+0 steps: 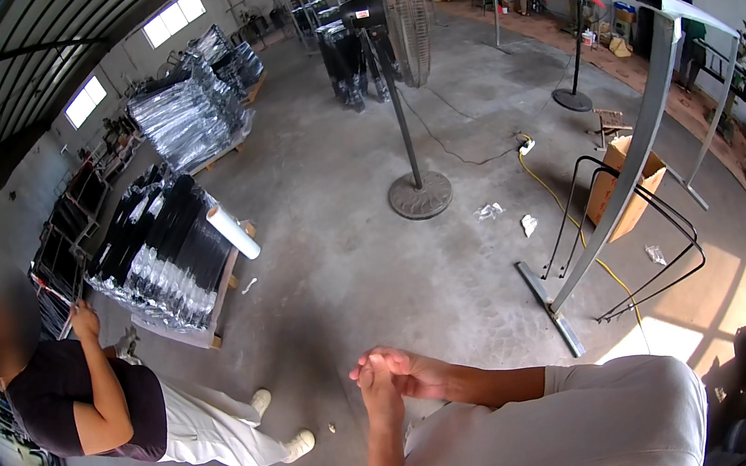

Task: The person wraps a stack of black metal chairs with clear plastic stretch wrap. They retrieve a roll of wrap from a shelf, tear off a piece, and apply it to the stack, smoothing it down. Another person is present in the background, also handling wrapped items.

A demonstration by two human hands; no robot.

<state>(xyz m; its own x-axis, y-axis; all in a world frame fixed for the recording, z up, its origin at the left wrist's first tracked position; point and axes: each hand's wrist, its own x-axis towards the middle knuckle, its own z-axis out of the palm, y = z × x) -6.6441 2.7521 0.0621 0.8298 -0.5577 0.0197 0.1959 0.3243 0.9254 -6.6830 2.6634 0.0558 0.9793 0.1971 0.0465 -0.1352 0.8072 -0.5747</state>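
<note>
My left hand and my right hand are clasped together in front of my body, at the lower middle of the view. The fingers are curled and pressed against each other, and those of the left hand are partly hidden. No object shows in either hand. My right forearm crosses from the right over my light grey clothing, while the left forearm rises from the lower edge. Beyond the hands lies the grey concrete floor.
At left stands another person, holding a dark frame. Wrapped black goods sit on a pallet with a white film roll. Ahead is a pedestal fan; at right, a metal frame, a cardboard box and a yellow cable.
</note>
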